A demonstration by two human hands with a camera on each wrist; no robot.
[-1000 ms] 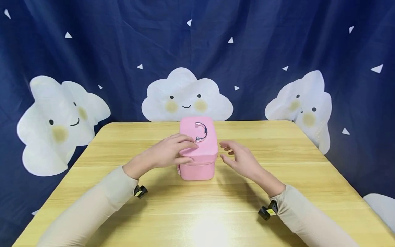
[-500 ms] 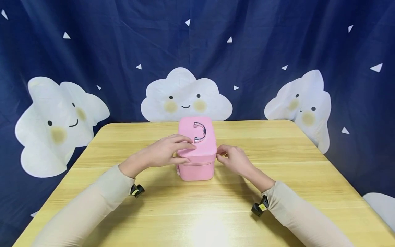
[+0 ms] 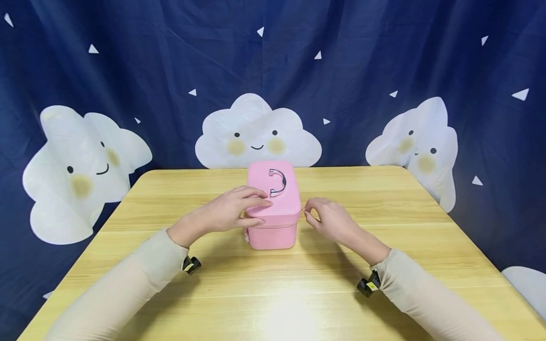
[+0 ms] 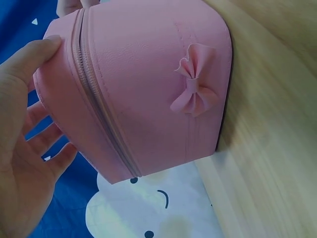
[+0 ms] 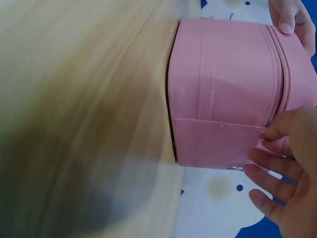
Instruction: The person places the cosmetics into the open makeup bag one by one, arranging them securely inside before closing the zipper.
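A pink vanity case (image 3: 273, 237) with its lid down stands upright on the table, a silver handle (image 3: 279, 183) on top. My left hand (image 3: 232, 207) rests on the lid's near-left part, fingers spread over the top. In the left wrist view its thumb (image 4: 42, 52) presses the lid's side above the zipper (image 4: 91, 84), and a pink bow (image 4: 194, 82) decorates the body. At the case's right side, my right hand (image 3: 330, 219) pinches the small zipper pull (image 3: 303, 210) between thumb and index finger. The right wrist view shows those fingertips at the zipper track (image 5: 283, 69), largely covering the pull.
The case stands on a light wood table (image 3: 192, 298), towards its far edge. Behind hangs a dark blue curtain (image 3: 162, 57) printed with white clouds and triangles. Each wrist carries a small black camera, one by the left cuff (image 3: 192, 265), one by the right cuff (image 3: 368, 285).
My right hand has come in from beside the case and taken the zipper pull in a pinch, then shifted slightly right. The left hand has stayed on the lid.
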